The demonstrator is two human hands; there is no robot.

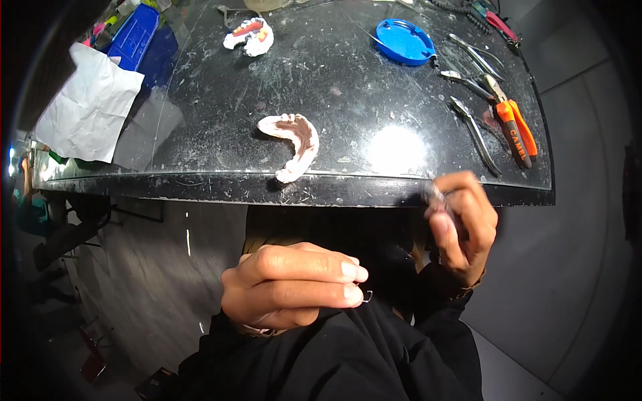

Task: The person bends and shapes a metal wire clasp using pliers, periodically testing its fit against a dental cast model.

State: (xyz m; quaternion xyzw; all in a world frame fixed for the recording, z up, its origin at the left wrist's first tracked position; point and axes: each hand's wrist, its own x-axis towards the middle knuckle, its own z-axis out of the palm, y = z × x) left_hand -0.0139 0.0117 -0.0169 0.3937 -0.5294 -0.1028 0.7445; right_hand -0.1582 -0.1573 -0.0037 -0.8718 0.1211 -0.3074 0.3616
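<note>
Over my lap, my left hand is closed in a pinch on a small bent wire, whose hooked end sticks out past the fingertips. My right hand is raised near the table's front edge, its fingers curled round a greyish metallic object that is blurred and that I cannot identify. A pale plaster dental model, shaped like an arch, lies on the black table near its front edge, ahead of my left hand.
At the right lie orange-handled pliers, slimmer metal pliers and other tools. A blue round dish and a second dental model with red parts are farther back. White paper and a blue tray lie left.
</note>
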